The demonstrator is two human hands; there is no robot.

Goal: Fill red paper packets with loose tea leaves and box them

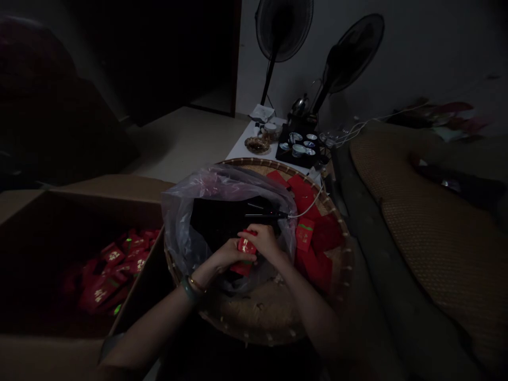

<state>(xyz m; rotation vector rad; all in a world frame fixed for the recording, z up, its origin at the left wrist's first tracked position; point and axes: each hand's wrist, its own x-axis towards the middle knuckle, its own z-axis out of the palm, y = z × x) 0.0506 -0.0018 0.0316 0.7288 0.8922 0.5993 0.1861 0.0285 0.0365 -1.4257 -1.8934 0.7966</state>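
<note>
Both my hands meet over a round woven bamboo tray (273, 323). My left hand (228, 254) is closed on the side of a small red packet (246, 245) with gold lettering. From the right, my right hand (264, 239) grips the packet's upper edge. Just beyond my hands a clear plastic bag (178, 211) lies open, with dark contents I cannot make out. A thin black device (265, 215) with a tiny red light and a white cord rests across the bag. More red packets (305, 233) lie on the tray's right side.
A cardboard box (99, 196) on the left holds many red packets (115, 264). Behind the tray, a low white table (242, 148) carries a black tea tray (281, 156) with cups. Two fans (283, 26) stand farther back. A woven mat (428, 211) covers the seat on the right.
</note>
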